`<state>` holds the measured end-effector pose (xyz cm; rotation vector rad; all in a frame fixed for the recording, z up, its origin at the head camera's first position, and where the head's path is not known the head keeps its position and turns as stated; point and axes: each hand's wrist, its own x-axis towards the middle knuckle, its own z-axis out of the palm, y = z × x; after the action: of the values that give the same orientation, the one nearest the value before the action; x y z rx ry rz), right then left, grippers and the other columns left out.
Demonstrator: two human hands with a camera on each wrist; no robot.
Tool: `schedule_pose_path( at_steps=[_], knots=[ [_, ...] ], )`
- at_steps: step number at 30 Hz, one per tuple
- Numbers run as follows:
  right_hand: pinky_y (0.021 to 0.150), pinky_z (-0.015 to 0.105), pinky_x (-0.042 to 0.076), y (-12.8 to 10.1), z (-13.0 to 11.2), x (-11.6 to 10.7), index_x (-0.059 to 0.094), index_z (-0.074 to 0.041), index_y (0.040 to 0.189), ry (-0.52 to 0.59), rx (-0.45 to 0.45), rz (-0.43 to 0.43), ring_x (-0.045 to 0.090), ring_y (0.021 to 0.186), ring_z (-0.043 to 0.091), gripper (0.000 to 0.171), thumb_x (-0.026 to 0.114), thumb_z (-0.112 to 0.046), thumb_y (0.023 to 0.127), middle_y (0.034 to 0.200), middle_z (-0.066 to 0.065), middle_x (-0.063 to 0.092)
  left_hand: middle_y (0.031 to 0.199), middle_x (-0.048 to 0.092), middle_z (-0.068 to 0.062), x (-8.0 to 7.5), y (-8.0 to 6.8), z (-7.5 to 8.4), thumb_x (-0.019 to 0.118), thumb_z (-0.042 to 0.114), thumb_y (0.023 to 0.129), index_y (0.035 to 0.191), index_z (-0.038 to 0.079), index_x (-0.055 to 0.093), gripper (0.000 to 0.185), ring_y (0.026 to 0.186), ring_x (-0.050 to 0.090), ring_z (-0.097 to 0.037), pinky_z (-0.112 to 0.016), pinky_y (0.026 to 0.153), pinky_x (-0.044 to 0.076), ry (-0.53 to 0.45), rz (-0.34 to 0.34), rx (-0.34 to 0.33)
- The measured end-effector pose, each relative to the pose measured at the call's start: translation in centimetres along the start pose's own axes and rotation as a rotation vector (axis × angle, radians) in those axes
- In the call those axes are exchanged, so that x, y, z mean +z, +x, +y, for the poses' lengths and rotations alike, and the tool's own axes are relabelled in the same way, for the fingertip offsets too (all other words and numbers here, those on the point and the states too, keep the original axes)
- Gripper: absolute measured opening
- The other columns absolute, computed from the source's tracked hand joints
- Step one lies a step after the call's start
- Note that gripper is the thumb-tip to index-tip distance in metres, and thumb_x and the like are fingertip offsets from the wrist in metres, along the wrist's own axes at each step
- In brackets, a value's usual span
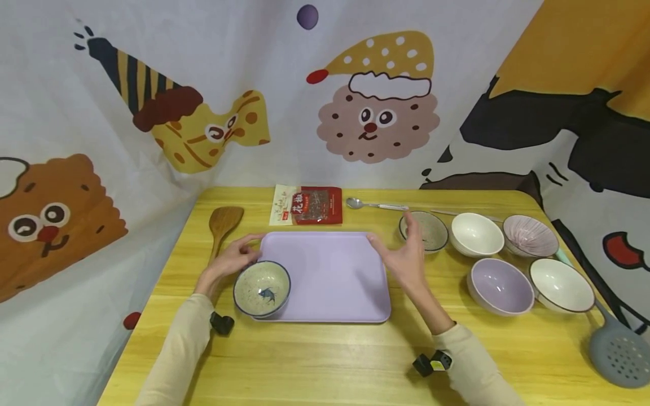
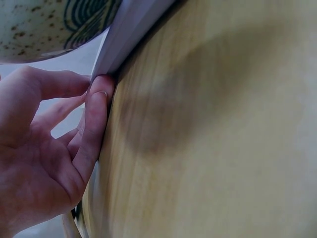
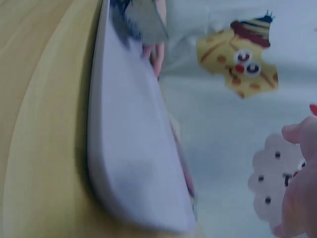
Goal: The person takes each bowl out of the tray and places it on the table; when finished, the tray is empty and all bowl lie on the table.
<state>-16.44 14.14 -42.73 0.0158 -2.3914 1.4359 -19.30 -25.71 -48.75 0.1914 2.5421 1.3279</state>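
Observation:
A lavender tray lies in the middle of the yellow wooden table. On its near left corner stands a speckled bowl with a blue fish inside. My left hand is at the tray's left edge; in the left wrist view its fingertips touch under the tray's rim, below the bowl. Beside the tray's right edge hovers my right hand, fingers relaxed and holding nothing. The right wrist view shows that hand apart from the tray.
A wooden spatula, a red spice packet and a metal spoon lie behind the tray. Several bowls stand at the right, the nearest speckled. A grey slotted skimmer lies front right. Cartoon cloth hangs behind.

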Motion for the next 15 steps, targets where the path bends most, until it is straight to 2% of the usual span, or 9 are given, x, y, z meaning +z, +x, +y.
schedule_pose_path(
  at_steps=[7,15],
  knots=[
    [0.121,0.047,0.033,-1.0,-2.4,2.2,0.03,0.0,0.156,0.073,-0.045,-0.14,0.038,0.145,0.036,0.1,0.087,-0.028,0.079,0.158,0.021,0.037,0.085,0.065,-0.011,0.0,0.0,0.0,0.06,0.015,0.1,0.151,0.009,0.046,0.053,0.072,0.057,-0.016,-0.026,0.063,0.048,0.004,-0.006,-0.015],
    [0.118,0.053,0.036,-2.8,-4.4,5.2,0.02,-0.006,0.161,0.087,-0.073,-0.364,0.038,0.145,0.038,0.112,0.089,-0.034,0.077,0.163,0.016,0.03,0.085,0.064,-0.01,-0.1,0.2,-0.1,0.061,0.016,0.1,0.152,0.01,0.046,0.054,0.072,0.056,-0.017,-0.026,0.063,0.048,0.02,-0.006,-0.017]
  ],
)
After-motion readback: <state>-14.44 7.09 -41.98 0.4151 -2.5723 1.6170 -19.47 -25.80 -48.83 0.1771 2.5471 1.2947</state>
